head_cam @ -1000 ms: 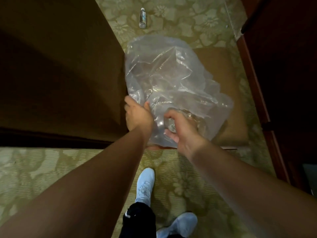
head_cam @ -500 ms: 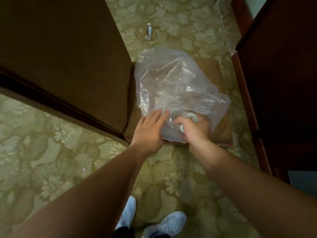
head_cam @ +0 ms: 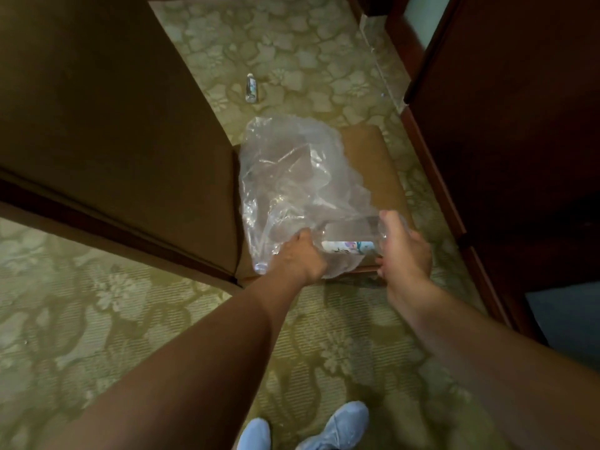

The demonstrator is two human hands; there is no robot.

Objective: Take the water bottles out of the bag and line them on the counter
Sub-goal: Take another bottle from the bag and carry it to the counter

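1. Two hands work at the near edge of the clear bag (head_cam: pixel 292 177), which lies on a brown footstool (head_cam: pixel 373 151) just beside a brown armchair (head_cam: pixel 113 125).
2. Fingers of the left hand (head_cam: pixel 298 258) are curled, gripping a fold of bag film.
3. Thumb and fingers of the right hand (head_cam: pixel 406 251) wrap one end of a labelled water bottle (head_cam: pixel 349 245), which lies sideways at the bag's mouth.
4. One more bottle, the far bottle (head_cam: pixel 251 89), lies on the patterned carpet (head_cam: pixel 308 60), well apart from the footstool.
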